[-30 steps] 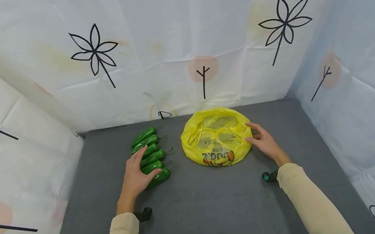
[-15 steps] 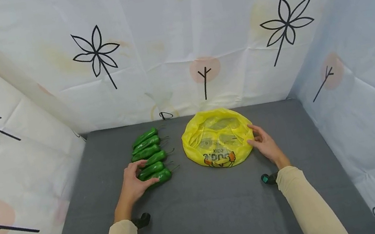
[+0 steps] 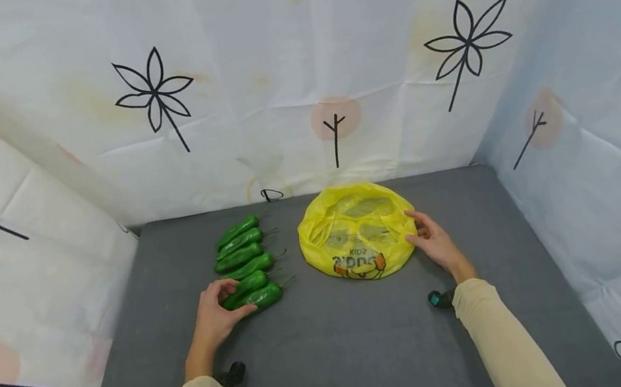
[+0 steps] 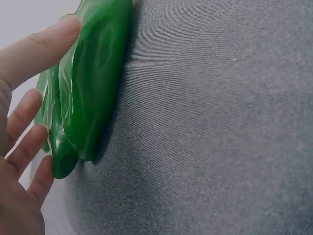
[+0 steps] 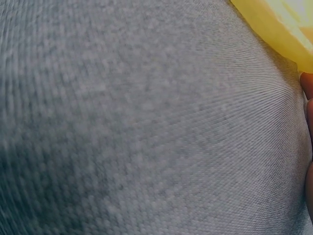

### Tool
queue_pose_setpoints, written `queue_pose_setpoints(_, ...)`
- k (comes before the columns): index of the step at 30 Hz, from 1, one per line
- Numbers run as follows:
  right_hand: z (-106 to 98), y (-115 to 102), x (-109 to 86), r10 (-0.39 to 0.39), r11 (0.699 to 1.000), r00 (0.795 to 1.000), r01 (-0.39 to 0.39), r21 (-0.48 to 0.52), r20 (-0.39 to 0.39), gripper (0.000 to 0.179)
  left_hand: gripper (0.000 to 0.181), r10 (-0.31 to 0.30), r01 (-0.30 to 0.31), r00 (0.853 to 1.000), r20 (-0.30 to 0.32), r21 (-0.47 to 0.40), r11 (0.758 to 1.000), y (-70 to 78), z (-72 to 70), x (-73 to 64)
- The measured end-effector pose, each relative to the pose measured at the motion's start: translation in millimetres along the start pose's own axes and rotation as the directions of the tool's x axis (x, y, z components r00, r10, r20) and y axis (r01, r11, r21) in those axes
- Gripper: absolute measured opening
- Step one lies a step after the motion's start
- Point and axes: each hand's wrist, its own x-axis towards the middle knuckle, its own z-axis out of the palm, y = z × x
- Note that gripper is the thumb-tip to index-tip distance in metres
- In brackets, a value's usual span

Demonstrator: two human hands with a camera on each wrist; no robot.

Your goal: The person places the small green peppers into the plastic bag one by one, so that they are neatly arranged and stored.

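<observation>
Several green chili peppers (image 3: pixel 239 257) lie side by side in a row on the grey table, stems pointing right. My left hand (image 3: pixel 210 316) is at the near end of the row, thumb by the nearest pepper (image 3: pixel 268 295) and fingertips at the second one (image 3: pixel 251 283). In the left wrist view, the thumb (image 4: pixel 46 46) overlaps the nearest pepper (image 4: pixel 100 78), while the other fingers are spread beside the pepper tips. My right hand (image 3: pixel 442 252) has its fingertips at the right edge of a yellow plastic bag (image 3: pixel 362 265), which stands with its mouth spread wide.
The grey table (image 3: pixel 338 360) meets a white printed cloth backdrop (image 3: pixel 269 91) at the back and both sides. A dark wrist camera (image 3: pixel 233 375) sits under the left wrist, and another camera (image 3: pixel 440 299) by the right.
My left hand has moved back along the row toward the near peppers, its thumb and fingers drawing closer together. The right hand stays at the bag's edge.
</observation>
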Motion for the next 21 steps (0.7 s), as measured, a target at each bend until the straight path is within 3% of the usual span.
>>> queue_pose_setpoints(7, 4.6, 7.4, 4.1, -0.003, 1.0, 1.0, 0.003, -0.018, -0.018, 0.061, 0.055, -0.002, 0.001, 1.0, 0.014, 0.067, 0.998, 0.1, 2.0, -1.2)
queue_pose_setpoints(12, 5.5, 7.6, 3.9, 0.0, 1.0, 1.0, 0.0, -0.014, -0.013, 0.06, 0.046, 0.035, -0.038, 0.999, 0.028, 0.121, 0.992, 2.3, 2.8, -2.0)
queue_pose_setpoints(21, 2.7, 7.0, 2.1, -0.006, 1.0, 1.0, 0.006, -0.012, 0.001, 0.064, 0.047, 0.026, -0.04, 0.996, 0.091, 0.157, 0.987, 2.7, 6.5, -4.3)
